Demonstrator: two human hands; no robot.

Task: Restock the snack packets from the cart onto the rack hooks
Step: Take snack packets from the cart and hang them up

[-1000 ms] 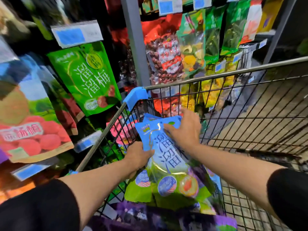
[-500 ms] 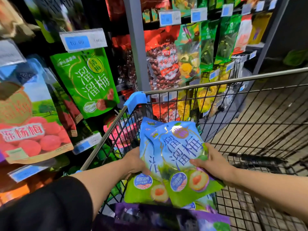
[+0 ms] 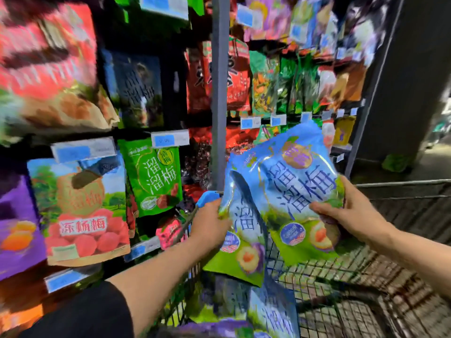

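My left hand (image 3: 210,224) pinches the left edge of one blue packet (image 3: 240,230), fingers curled round it; my right hand (image 3: 346,213) grips a second blue packet (image 3: 300,191) by its right edge, thumb across the front; the two overlap, held above the cart (image 3: 395,276); more packets (image 3: 271,313) lie in the cart, too blurred to count; the rack (image 3: 220,98) stands behind, a green packet (image 3: 155,176) hanging on it
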